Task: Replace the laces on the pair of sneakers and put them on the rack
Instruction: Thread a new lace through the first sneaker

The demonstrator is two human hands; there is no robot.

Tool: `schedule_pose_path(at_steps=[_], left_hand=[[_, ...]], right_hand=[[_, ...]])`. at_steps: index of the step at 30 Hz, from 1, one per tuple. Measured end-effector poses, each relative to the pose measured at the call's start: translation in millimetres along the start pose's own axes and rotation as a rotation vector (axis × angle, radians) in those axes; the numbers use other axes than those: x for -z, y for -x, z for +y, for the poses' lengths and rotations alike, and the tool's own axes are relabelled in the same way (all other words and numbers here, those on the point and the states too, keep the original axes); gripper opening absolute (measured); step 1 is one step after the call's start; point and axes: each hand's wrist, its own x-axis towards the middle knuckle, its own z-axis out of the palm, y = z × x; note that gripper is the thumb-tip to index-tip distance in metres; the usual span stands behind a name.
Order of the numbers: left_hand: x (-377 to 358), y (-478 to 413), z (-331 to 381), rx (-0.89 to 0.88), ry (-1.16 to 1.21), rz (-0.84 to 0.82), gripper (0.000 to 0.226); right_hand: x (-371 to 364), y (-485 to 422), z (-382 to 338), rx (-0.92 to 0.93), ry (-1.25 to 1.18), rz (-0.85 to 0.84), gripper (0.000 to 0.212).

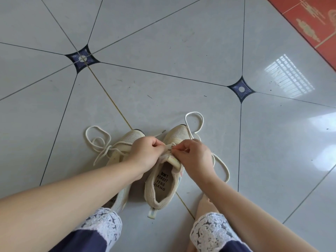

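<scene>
2 sneakers sit side by side on the floor [181, 70], toes far, heels near, probably so the eyelets face up within easy reach. The left hand [145, 153] and right hand [197, 155] both pinch the lace [193, 112] over the right sneaker [163, 186] tongue, fingers curled tight; I'd guess it's being threaded or snugged. The left sneaker [132, 136] has its loose lace [109, 147] flopped out left. No rack in view.

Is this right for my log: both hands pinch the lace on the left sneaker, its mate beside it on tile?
No: the head view shows left hand and right hand pinching the lace on the right sneaker, its mate beside it on tile.
</scene>
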Motion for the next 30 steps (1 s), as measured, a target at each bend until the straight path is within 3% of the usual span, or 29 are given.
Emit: schedule_pose_path(at_steps=[16,20,30], left_hand=[[-4,3,2,-0.024,0.025,-0.004,0.018],[-4,6,0,-0.015,0.050,-0.008,0.019],[-5,10,-1,0.008,0.096,-0.011,0.017]], right_hand=[[-7,7,5,-0.071,-0.178,0.012,0.013],[-10,10,2,-0.019,-0.089,0.003,0.026],[-12,14,6,-0.088,-0.108,0.034,0.026]])
